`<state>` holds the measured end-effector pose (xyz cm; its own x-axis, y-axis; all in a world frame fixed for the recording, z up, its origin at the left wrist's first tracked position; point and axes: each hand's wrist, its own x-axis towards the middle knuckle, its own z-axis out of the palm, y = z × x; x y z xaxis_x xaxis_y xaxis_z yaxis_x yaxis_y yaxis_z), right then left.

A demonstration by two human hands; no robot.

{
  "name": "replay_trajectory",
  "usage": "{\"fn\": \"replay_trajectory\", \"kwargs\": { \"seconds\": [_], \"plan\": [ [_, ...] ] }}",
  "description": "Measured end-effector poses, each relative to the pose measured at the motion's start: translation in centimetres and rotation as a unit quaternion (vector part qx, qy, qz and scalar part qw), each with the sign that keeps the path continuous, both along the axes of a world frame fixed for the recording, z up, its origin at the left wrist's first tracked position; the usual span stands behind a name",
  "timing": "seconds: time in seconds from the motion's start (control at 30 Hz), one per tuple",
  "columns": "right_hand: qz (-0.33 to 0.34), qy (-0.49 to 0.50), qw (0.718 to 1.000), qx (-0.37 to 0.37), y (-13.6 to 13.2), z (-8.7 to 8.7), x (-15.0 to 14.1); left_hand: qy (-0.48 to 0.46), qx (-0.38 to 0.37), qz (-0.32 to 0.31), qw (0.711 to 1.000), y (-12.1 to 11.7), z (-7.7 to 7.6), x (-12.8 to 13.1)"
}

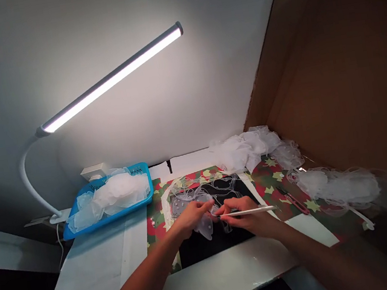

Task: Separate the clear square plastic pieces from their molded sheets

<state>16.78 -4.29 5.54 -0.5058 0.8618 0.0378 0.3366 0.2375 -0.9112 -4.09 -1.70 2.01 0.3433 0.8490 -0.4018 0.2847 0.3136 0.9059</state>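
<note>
Above the black mat (203, 253), my left hand (192, 216) pinches a sheer white fabric piece (203, 227) dotted with small pale spots. My right hand (245, 215) grips a slim white pen-like tool (255, 210) lying almost level, its tip end pointing left toward the fabric. Both hands are close together, and the fingers hide the exact point where tool and fabric meet. Behind them, loose sheer strips with thin outlines (222, 187) spread over the mat's far part.
A blue basket (144, 203) of white sheer pieces stands at left, under a lit lamp (113, 79). More sheer pieces (242, 149) are heaped at the back right, with another pile (339, 185) farther right. Small red-handled scissors (298, 204) lie beside a cardboard wall (335, 93).
</note>
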Motion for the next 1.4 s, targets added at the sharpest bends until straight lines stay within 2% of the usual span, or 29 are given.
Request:
{"fn": "replay_trajectory", "kwargs": {
  "seconds": [0.07, 0.17, 0.27, 0.37, 0.47, 0.53, 0.67, 0.77, 0.83, 0.93, 1.0, 1.07, 1.13, 1.23, 1.33, 1.4],
  "plan": [
    [-0.011, 0.036, 0.999, -0.026, 0.9, -0.6, 0.3, -0.002, 0.017, 0.001, 1.0, 0.0, -0.6, 0.4],
    [-0.071, 0.102, 0.989, -0.076, 3.2, -2.1, 1.2, 0.0, 0.046, -0.002, 0.999, -0.8, -1.0, 0.5],
    [-0.05, 0.092, 0.986, -0.127, 4.7, -3.4, 1.4, 0.015, 0.072, -0.002, 0.997, -1.4, -0.9, 0.5],
    [-0.036, 0.062, 0.987, -0.145, 4.8, -4.0, 0.5, 0.031, 0.095, -0.001, 0.995, -1.5, -0.7, 0.6],
    [-0.05, 0.053, 0.99, -0.125, 4.5, -4.1, -0.4, 0.05, 0.142, 0.003, 0.989, -1.9, -0.6, 0.8],
    [-0.069, 0.025, 0.994, -0.083, 4.5, -4.2, -0.3, 0.066, 0.193, 0.007, 0.979, -2.8, -0.3, 0.6],
    [-0.095, -0.055, 0.994, -0.009, 5.3, -4.6, 1.8, 0.082, 0.284, -0.017, 0.955, -5.9, 0.6, -1.5],
    [-0.082, -0.1, 0.992, -0.01, 5.7, -4.3, 3.9, 0.028, 0.233, -0.008, 0.972, -7.8, 1.1, -4.1],
    [-0.085, -0.106, 0.991, 0.014, 5.5, -3.5, 4.4, -0.027, 0.161, 0.054, 0.985, -8.3, 1.1, -5.4],
    [-0.09, -0.066, 0.991, 0.067, 4.6, -2.2, 3.2, -0.086, 0.086, 0.163, 0.979, -7.8, 0.7, -6.1],
    [-0.061, -0.037, 0.995, 0.075, 3.8, -1.8, 1.4, -0.063, 0.076, 0.183, 0.978, -7.0, 0.5, -5.7],
    [-0.006, -0.036, 0.996, 0.085, 3.0, -2.2, -0.5, 0.017, 0.132, 0.152, 0.979, -6.4, 0.3, -4.9],
    [0.04, -0.065, 0.99, 0.117, 2.4, -3.1, -1.7, 0.138, 0.245, 0.091, 0.955, -6.2, 0.1, -4.1],
    [0.063, -0.116, 0.978, 0.161, 1.2, -4.2, -1.7, 0.329, 0.395, -0.018, 0.858, -6.6, -0.5, -3.0],
    [0.096, -0.157, 0.974, 0.135, -0.3, -3.3, -0.1, 0.441, 0.45, -0.127, 0.766, -7.3, -1.6, -2.3],
    [0.126, -0.175, 0.973, 0.08, -1.1, -2.0, 0.7, 0.471, 0.457, -0.17, 0.735, -7.7, -2.2, -2.2]
  ]
}}
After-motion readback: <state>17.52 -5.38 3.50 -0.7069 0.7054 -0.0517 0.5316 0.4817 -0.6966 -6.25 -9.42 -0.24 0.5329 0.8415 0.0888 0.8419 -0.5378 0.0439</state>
